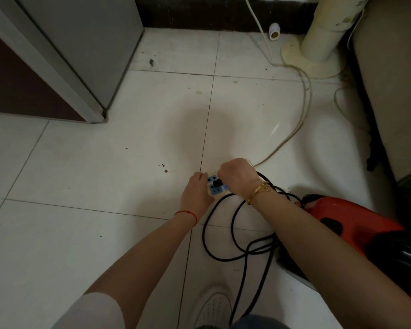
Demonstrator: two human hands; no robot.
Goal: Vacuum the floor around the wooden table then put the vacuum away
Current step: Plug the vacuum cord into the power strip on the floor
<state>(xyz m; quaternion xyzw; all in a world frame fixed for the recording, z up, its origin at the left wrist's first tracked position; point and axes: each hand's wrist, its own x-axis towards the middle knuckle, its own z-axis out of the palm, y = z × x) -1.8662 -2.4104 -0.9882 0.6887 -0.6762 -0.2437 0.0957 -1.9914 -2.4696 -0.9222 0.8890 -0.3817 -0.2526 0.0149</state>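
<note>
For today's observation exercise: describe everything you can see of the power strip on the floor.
The power strip is a small cream plastic block with blue socket faces, lying flat on the white tiled floor. A black plug sits in one socket, its black cord looping toward the red vacuum. The left hand steadies the strip's near edge; the right hand covers its far end, fingers at the plug. A pale cable trails away toward the wall.
</note>
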